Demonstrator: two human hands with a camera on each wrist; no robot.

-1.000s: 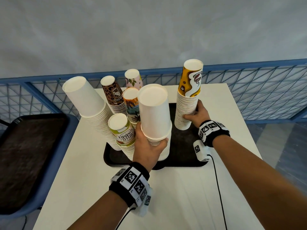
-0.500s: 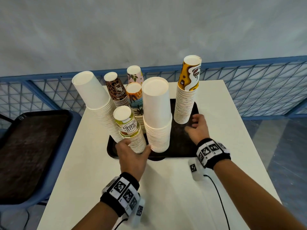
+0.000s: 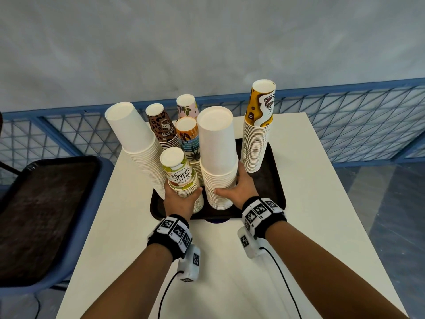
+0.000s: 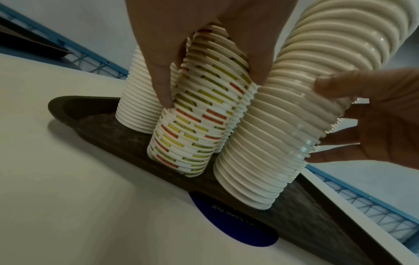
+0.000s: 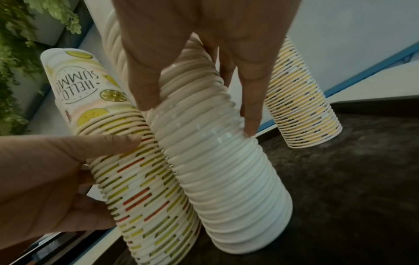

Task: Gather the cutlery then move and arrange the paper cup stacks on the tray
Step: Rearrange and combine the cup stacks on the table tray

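Note:
A black tray on the white table carries several upside-down paper cup stacks. My left hand grips the "Hello Summer" lemon stack at the tray's front, fingers and thumb round its ribbed rims. My right hand grips the tall plain white stack beside it, thumb in front and fingers behind. The two stacks touch near their bases. A yellow coffee-print stack stands alone at the right. No cutlery shows.
Behind stand a leaning wide white stack, a leopard-print stack, a pink leaf stack and a palm-print stack. A second dark tray lies on a blue seat at left. Blue mesh fencing runs behind the table.
My right hand left the yellow stack, crossed the tray and took hold of the white stack. My left hand let go of the white stack and closed round the lemon stack.

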